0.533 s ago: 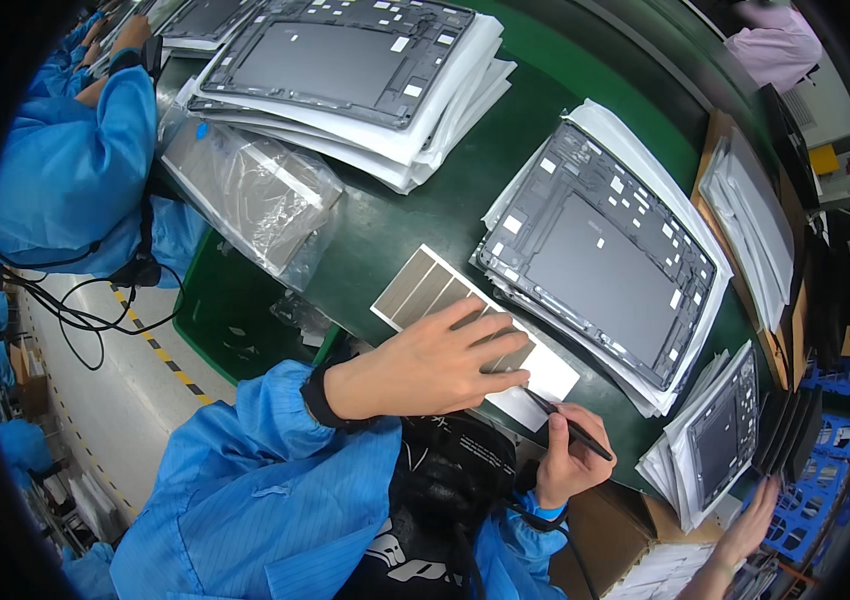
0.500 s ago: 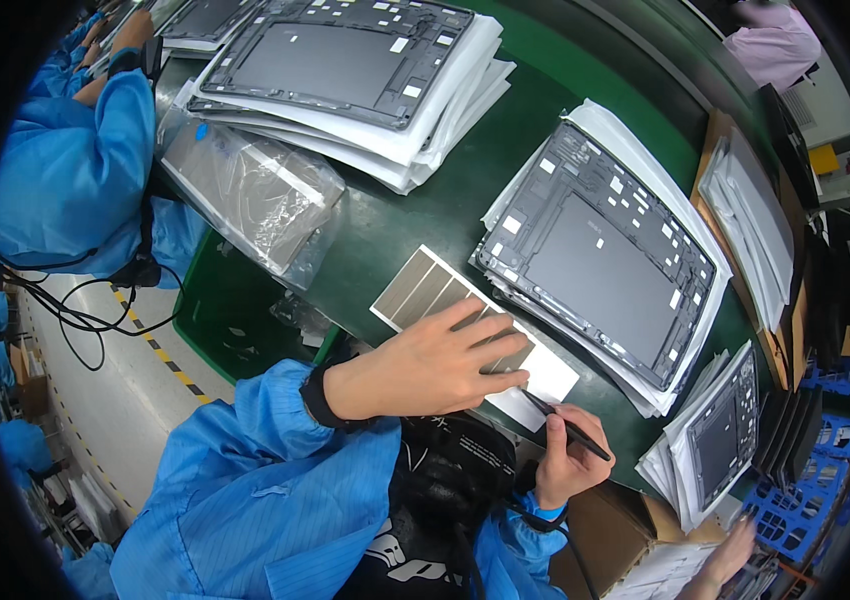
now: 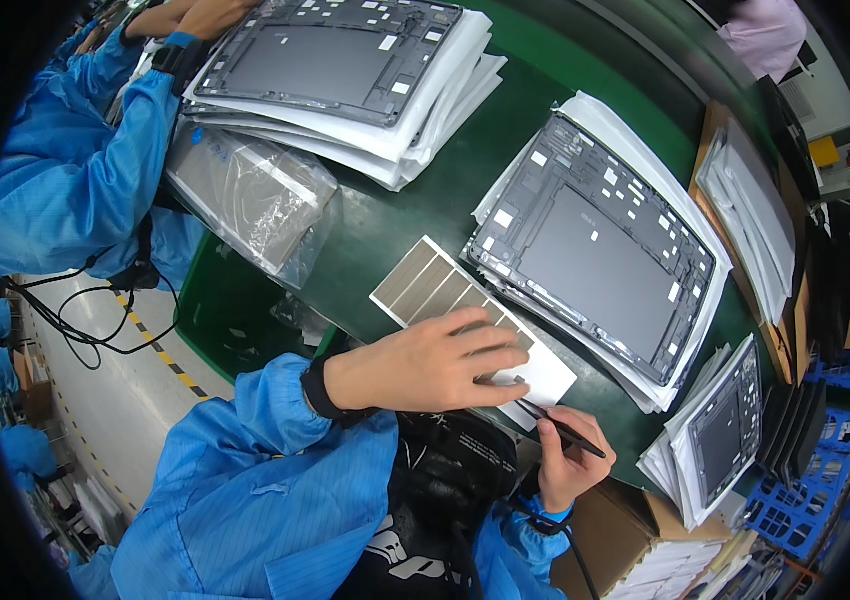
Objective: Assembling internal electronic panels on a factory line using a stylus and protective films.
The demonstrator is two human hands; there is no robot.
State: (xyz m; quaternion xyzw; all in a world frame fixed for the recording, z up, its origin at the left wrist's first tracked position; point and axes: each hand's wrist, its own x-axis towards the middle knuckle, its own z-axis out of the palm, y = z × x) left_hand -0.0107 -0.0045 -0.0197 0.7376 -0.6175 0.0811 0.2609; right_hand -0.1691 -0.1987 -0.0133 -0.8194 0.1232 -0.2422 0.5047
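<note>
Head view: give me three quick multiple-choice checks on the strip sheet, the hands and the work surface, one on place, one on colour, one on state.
1. Where does the left hand rest?
A. on the strip sheet
B. on the clear plastic bag
C. on the large dark frame

2. What colour is the work surface?
A. white
B. green
C. red

3. What is the right hand doing?
A. lying open and empty
B. gripping a thin dark tool
C. lifting a cardboard box

Answers:
1 A, the fingers lie flat across the sheet's near end.
2 B, green shows between the stacks.
3 B, the fingers close around the tool at the sheet's edge.
</note>
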